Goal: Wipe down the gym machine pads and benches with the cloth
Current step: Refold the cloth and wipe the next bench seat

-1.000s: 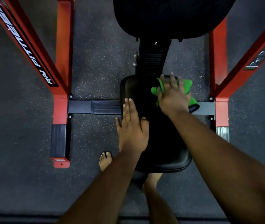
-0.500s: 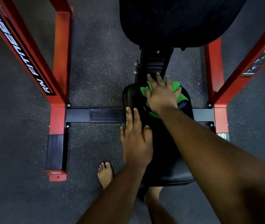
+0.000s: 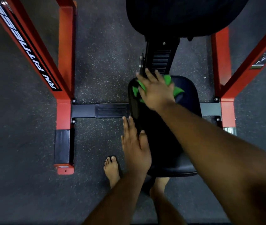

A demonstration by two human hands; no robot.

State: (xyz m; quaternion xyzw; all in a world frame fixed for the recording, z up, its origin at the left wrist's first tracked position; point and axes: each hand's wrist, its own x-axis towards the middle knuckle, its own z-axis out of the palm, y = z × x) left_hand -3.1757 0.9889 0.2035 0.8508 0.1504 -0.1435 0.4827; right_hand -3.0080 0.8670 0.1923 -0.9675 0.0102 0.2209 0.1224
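Note:
A black padded seat (image 3: 187, 101) sits low in the middle of a red gym machine. A green cloth (image 3: 177, 90) lies on the seat's far left part. My right hand (image 3: 155, 90) lies flat on the cloth with straight fingers, pressing it onto the pad. My left hand (image 3: 135, 146) rests flat along the seat's left edge, fingers straight and thumb on the pad. A larger black back pad (image 3: 182, 15) hangs above at the top of the view.
Red frame posts (image 3: 65, 62) stand left and right (image 3: 221, 65), joined by a black floor crossbar (image 3: 111, 110). A black ridged adjuster bar (image 3: 159, 57) links seat and back pad. My bare feet (image 3: 112, 169) stand on speckled rubber flooring beside the seat.
My right hand has slid the cloth leftward across the far end of the seat. My left hand has shifted toward the seat's left edge.

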